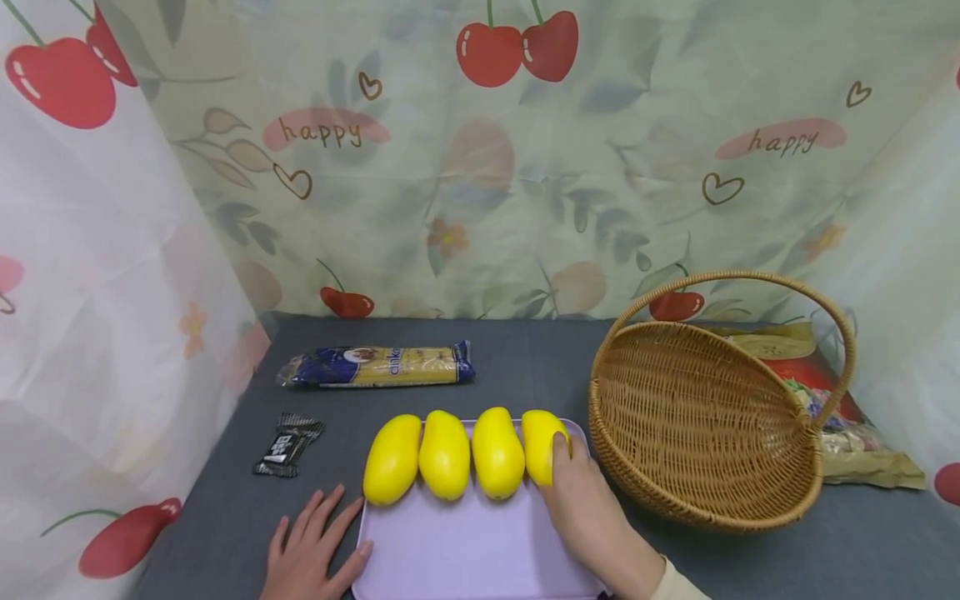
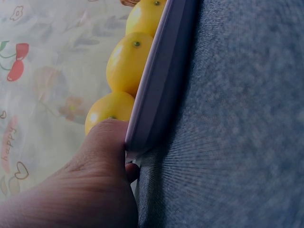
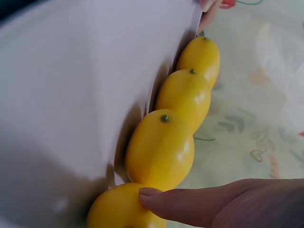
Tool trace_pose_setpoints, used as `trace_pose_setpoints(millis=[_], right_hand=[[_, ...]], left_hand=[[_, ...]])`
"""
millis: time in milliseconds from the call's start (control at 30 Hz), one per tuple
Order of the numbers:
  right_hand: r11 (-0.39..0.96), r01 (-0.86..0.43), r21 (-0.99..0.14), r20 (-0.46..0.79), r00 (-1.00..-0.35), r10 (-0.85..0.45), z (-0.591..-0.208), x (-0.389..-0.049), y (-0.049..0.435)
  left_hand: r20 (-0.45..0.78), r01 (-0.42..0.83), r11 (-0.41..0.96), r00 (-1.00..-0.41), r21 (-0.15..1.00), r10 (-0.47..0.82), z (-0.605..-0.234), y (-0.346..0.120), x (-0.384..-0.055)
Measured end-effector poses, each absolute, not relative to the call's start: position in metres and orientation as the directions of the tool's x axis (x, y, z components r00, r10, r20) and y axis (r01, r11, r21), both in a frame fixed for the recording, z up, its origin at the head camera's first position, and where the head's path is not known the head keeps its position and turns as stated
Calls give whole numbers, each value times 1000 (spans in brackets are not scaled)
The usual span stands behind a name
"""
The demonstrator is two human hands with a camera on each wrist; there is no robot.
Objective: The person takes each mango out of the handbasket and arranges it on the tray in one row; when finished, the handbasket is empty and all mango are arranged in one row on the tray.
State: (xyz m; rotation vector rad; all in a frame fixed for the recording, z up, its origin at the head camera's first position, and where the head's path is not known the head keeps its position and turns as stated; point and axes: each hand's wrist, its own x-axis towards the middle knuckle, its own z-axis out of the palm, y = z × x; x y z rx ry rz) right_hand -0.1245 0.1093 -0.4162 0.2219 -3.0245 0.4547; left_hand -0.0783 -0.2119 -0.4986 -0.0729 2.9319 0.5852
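Several yellow mangoes (image 1: pixel 498 454) stand side by side in a row along the far edge of a pale purple tray (image 1: pixel 465 550). My right hand (image 1: pixel 588 508) holds the rightmost mango (image 1: pixel 538 437); in the right wrist view the thumb (image 3: pixel 175 204) lies on that mango's skin, and the other fingers are out of sight. At the tray's left side, my left hand (image 1: pixel 311 550) rests with its fingers spread on the dark cloth and its thumb at the rim. The left wrist view shows this thumb (image 2: pixel 102 142) against the tray's corner, close to the leftmost mango (image 2: pixel 107 108).
A wicker basket (image 1: pixel 697 433) with a tall handle stands right of the tray, tipped toward me. Behind it lies a brown and red bag (image 1: pixel 862 462). A pasta pack (image 1: pixel 382 365) lies at the back left, a small black wrapped packet (image 1: pixel 287 446) nearer. Printed curtains enclose the table.
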Motion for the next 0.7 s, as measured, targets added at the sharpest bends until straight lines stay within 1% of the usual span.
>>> trace_pose_setpoints(millis=[333,467,633,700], right_hand=[[946,-130,-297,59,-991,-118,-415,-129,108],[944,-144,-298,82,-989,-125,-415,-128,109],[940,-164,-300,93,-985,-143,-412,-124,110],[937,-174,-302,99,-984,-151,-409,-121,109]], left_hand=[[-147,-77,923,-989,378,-23,-499,-212,-78],[-150,-80,920,-988,383,-23,-499,-212,-78],[-167,-96,893,-986,439,-24,-493,-211,-76],[-139,-89,867,-990,490,-23,-486,-210,-75]])
